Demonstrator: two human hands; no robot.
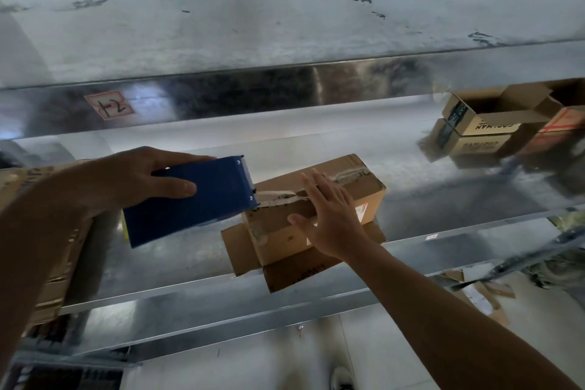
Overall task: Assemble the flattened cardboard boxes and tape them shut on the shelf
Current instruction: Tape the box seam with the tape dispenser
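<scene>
The left hand (142,177) grips a blue tape dispenser (196,199), its toothed edge at the near end of the box. The right hand (329,218) lies flat with straight fingers, pressing the tape (278,195) onto the box top. The box (357,180) sits on a flat piece of cardboard (285,269) near the front edge of the metal shelf (158,263). The tape looks wrinkled by the dispenser; pulled at an angle, it could tear raggedly or lift off the seam. A hard tug might slide the box on that loose cardboard toward the edge.
</scene>
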